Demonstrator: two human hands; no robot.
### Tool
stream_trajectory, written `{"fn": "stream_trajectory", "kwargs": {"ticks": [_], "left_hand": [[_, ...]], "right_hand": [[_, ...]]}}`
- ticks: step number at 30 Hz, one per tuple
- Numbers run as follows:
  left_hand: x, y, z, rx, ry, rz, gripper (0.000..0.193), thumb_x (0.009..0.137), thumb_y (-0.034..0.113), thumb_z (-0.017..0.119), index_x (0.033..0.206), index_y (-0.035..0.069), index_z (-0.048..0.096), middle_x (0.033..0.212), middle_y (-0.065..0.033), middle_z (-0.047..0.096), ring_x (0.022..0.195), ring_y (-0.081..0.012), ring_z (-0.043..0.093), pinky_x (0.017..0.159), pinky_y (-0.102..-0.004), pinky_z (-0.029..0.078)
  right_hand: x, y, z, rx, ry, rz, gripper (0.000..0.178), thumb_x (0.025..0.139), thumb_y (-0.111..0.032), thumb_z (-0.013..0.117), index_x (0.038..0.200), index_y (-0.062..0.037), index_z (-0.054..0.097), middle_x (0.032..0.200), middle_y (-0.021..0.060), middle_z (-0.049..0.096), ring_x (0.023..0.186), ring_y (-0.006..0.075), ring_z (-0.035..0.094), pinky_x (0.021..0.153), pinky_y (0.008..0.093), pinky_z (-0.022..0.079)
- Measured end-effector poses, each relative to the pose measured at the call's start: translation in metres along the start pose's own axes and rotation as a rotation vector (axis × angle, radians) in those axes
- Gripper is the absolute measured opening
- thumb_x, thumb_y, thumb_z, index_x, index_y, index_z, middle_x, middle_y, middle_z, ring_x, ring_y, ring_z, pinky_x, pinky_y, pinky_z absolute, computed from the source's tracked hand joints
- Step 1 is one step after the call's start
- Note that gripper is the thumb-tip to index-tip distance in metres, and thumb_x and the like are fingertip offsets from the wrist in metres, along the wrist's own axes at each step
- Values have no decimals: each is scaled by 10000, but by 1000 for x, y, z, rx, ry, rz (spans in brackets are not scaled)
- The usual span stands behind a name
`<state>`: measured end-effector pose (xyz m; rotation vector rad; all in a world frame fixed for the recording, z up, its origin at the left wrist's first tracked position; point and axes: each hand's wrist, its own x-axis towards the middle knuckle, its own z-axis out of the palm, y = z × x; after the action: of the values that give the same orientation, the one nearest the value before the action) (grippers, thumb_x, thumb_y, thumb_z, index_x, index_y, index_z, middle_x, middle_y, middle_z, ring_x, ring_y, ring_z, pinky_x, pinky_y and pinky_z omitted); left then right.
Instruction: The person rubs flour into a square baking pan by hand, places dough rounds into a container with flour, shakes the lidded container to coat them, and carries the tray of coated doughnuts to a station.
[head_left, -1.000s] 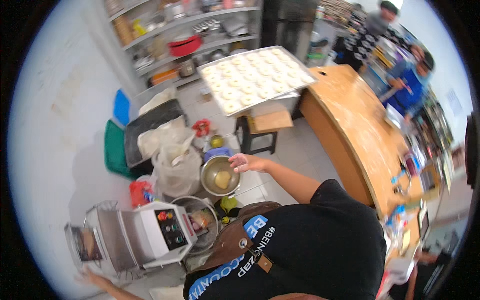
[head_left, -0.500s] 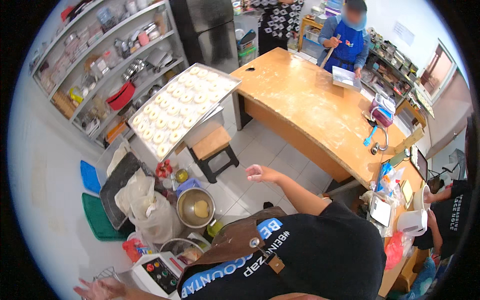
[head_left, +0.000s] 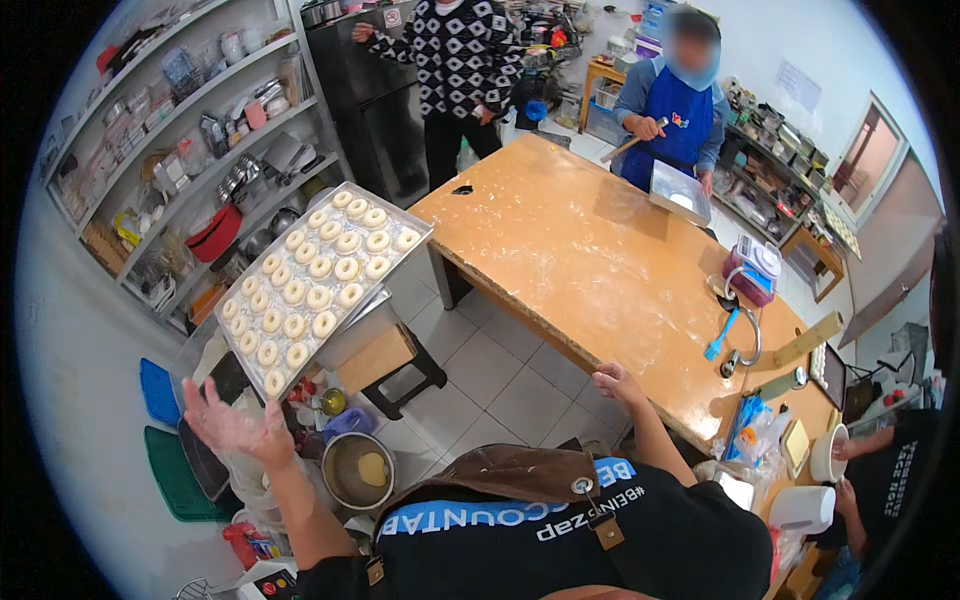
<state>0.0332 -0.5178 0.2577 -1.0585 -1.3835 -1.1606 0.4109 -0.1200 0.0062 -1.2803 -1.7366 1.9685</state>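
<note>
My left hand (head_left: 238, 425) is raised, open with spread, flour-dusted fingers, and holds nothing. It appears just in front of the near corner of a large metal tray (head_left: 400, 252); I cannot tell whether they touch. Rows of ring-shaped dough pieces (head_left: 294, 292) lie on that tray. By the near edge of the wooden table (head_left: 560, 235) is my right hand (head_left: 618, 384), its fingers loosely bent and nothing visible in them. Below the tray, a metal mixing bowl (head_left: 345, 475) holds a lump of pale dough (head_left: 373, 469).
Across the table a person in a blue apron (head_left: 672, 130) holds a wooden stick and a metal pan (head_left: 680, 192). Another person (head_left: 455, 70) stands by the dark fridge. A purple-based scale (head_left: 753, 270) and blue spatula (head_left: 721, 335) lie to the right. A black stool (head_left: 408, 385) stands below the tray.
My left hand has risen from the lower left to beside the tray. My right hand has shifted right, to the table edge. The patterned-top person shows more fully, and my view has turned.
</note>
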Motion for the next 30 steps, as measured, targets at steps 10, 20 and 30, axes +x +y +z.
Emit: {"fn": "stream_trajectory", "kwargs": {"ticks": [10,20,30], "left_hand": [[-26,-12,88,-34,-490,-355,886,624,212,761,1328,54,248,1356,-216,297,1255,-359,301,1029,-456,262],[-47,-169,60,400,-379,-501,639,709,161,716,1257,32,415,1255,-178,424,1193,-331,361,997,-426,284],[-213,-326,-59,-148,-248,-1899,567,927,429,398,1303,7,372,1242,-170,498,1117,-299,496,961,-394,379]], "right_hand": [[18,5,33,-3,1,20,394,816,-269,633,1130,-68,507,994,29,577,860,137,556,712,289,455],[67,-30,82,117,131,119,385,839,-259,612,1144,-62,484,1018,47,578,827,133,553,683,264,465],[265,-183,297,347,-225,61,809,843,-504,533,1408,-59,162,1437,178,223,1301,296,267,1008,387,324]]}}
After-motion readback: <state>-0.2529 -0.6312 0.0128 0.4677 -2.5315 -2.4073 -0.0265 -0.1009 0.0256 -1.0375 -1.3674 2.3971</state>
